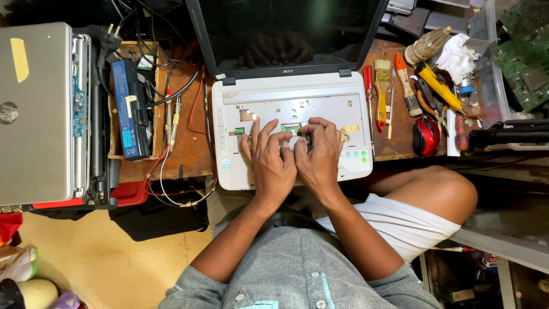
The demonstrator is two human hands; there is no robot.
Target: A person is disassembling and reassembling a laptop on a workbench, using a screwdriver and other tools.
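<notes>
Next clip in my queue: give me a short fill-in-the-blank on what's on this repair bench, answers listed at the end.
1. Both hands, left hand and right hand, rest on an open white laptop whose ______ has been removed.
2. The computer mouse right of the laptop is ______ and black.
3. The closed laptop at the far left is ______ in colour.
4. The blue battery pack lies in a ______ tray.

Missing words: keyboard; red; silver; wooden
</notes>
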